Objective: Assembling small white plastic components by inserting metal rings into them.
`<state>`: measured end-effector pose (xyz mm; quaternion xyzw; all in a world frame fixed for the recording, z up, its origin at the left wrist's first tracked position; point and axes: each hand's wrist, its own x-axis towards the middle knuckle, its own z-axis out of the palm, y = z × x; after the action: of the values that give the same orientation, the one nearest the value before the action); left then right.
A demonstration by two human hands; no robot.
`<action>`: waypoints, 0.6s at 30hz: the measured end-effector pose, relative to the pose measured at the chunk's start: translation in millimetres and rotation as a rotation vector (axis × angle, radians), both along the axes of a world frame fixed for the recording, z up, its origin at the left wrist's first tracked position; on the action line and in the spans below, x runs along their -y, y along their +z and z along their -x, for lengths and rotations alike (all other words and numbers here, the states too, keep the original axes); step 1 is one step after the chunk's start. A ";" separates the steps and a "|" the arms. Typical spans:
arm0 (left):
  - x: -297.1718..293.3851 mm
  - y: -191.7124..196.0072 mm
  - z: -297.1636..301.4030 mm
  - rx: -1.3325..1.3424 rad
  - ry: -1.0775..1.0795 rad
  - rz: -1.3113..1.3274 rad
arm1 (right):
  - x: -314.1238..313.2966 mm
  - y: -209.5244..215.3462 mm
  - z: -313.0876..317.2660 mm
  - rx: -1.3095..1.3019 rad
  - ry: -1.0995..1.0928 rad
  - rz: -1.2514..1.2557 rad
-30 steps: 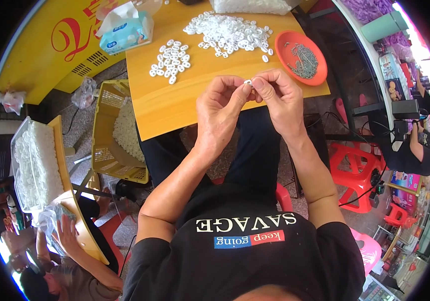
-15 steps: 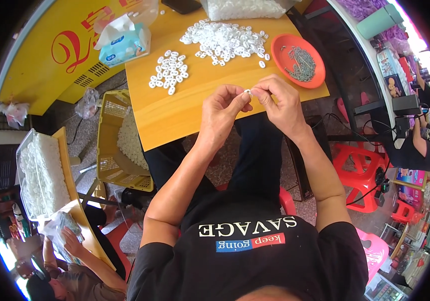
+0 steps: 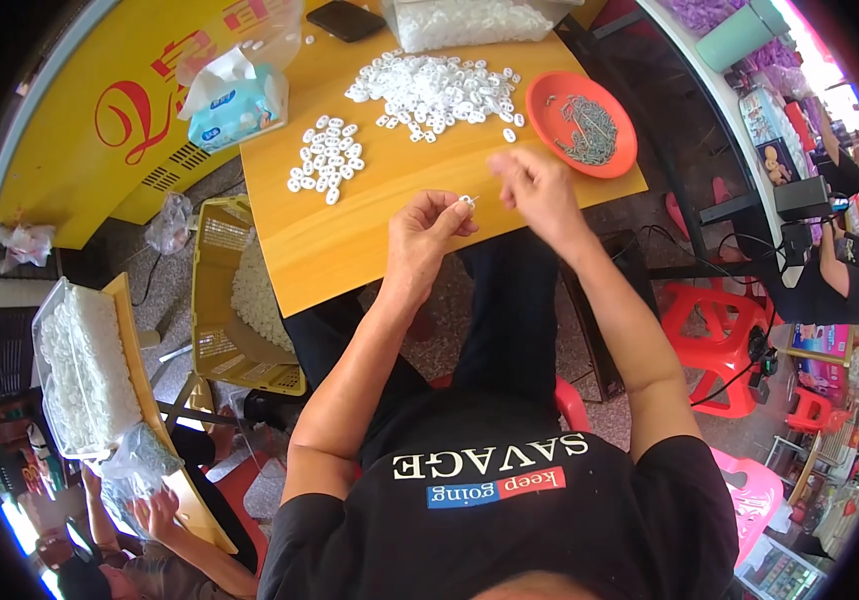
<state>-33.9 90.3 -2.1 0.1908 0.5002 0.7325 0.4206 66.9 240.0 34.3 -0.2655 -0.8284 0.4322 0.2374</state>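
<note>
My left hand (image 3: pixel 424 230) pinches a small white oval plastic piece (image 3: pixel 464 200) with two holes, over the table's near edge. A thin metal pin (image 3: pixel 474 199) juts from the piece toward the right. My right hand (image 3: pixel 541 195), blurred by motion, is apart from the piece, its fingers loosely bent and nothing visible in them. Beyond it, a red-orange plate (image 3: pixel 617 110) holds a heap of thin grey metal pins (image 3: pixel 589 130). A large pile of white oval pieces (image 3: pixel 434 88) lies mid-table, with a smaller group (image 3: pixel 327 158) left of it.
Around the wooden table (image 3: pixel 349 240) are a tissue pack (image 3: pixel 239 108), a dark phone (image 3: pixel 345 20) and a clear bag of white pieces (image 3: pixel 479 25). A yellow crate (image 3: pixel 211 345) stands on the floor at left. Another person's hand (image 3: pixel 157 515) works lower left. Red stools (image 3: pixel 714 350) stand at right.
My right hand has let go of the white piece and moved up, away from my left hand. The left hand keeps its pinch, slightly lower and to the left in view.
</note>
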 end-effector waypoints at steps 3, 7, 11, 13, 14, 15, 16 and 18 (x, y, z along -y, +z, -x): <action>1.4 1.1 2.7 -0.014 -0.013 -0.023 | -48.0 -29.0 9.4 -0.073 -0.050 -0.556; 7.7 0.7 6.0 -0.032 0.022 -0.008 | -49.2 -39.3 17.7 0.255 -0.106 -0.795; 14.0 3.9 10.3 -0.047 0.064 -0.016 | -29.0 -40.6 18.2 0.188 -0.016 -0.736; 16.5 4.8 13.2 -0.049 0.068 -0.012 | -23.6 -39.0 20.3 0.140 0.005 -0.703; 17.7 5.0 14.3 -0.051 0.074 -0.009 | -21.4 -38.7 21.0 0.090 0.026 -0.671; 17.5 5.8 14.3 -0.050 0.072 -0.009 | -22.3 -39.0 21.9 0.092 0.024 -0.670; 17.4 6.7 14.0 -0.049 0.073 -0.017 | -25.1 -39.5 24.2 0.061 0.030 -0.583; 18.3 7.1 14.1 -0.047 0.075 -0.025 | -30.2 -40.2 27.7 0.029 0.037 -0.496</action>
<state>-48.1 72.1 5.0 0.1944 0.5076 0.7492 0.3785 39.2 270.2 -5.9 -0.1900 -0.9172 0.2161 0.2756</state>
